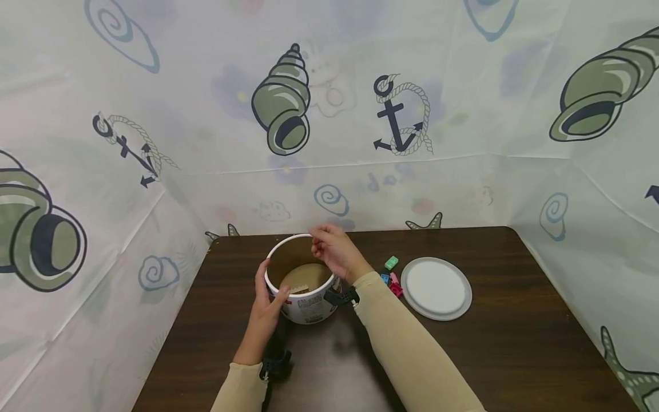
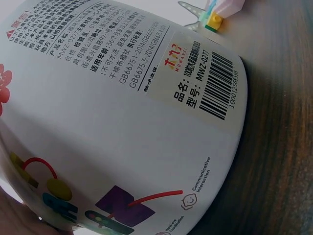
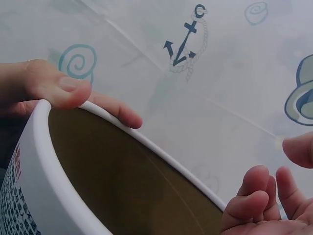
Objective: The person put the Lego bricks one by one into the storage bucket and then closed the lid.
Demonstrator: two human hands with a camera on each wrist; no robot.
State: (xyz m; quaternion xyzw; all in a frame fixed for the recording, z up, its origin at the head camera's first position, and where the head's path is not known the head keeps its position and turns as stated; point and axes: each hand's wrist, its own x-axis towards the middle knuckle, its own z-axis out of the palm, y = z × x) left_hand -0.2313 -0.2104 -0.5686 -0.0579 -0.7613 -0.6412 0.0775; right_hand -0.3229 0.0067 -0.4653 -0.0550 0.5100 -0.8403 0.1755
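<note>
A round white tub (image 1: 311,309) with a brown inside and printed label stands on the table. My left hand (image 1: 268,315) grips its left side, thumb over the near rim and fingers along the outer wall. A small pale piece (image 1: 300,289) shows inside, low behind the near rim. Over the tub's right far rim is my right hand (image 1: 337,252), its fingers loosely bent. The right wrist view shows a gap between the thumb (image 3: 298,149) and the bent fingers, with nothing held there. Printed text and a barcode (image 2: 216,85) fill the left wrist view.
Right of the tub lie several small blocks, among them a green one (image 1: 391,262), a pink one (image 1: 393,277) and a red one (image 1: 396,289). A round white lid (image 1: 436,288) lies beside them on the dark wooden table (image 1: 515,343). A patterned cloth (image 1: 340,131) hangs behind.
</note>
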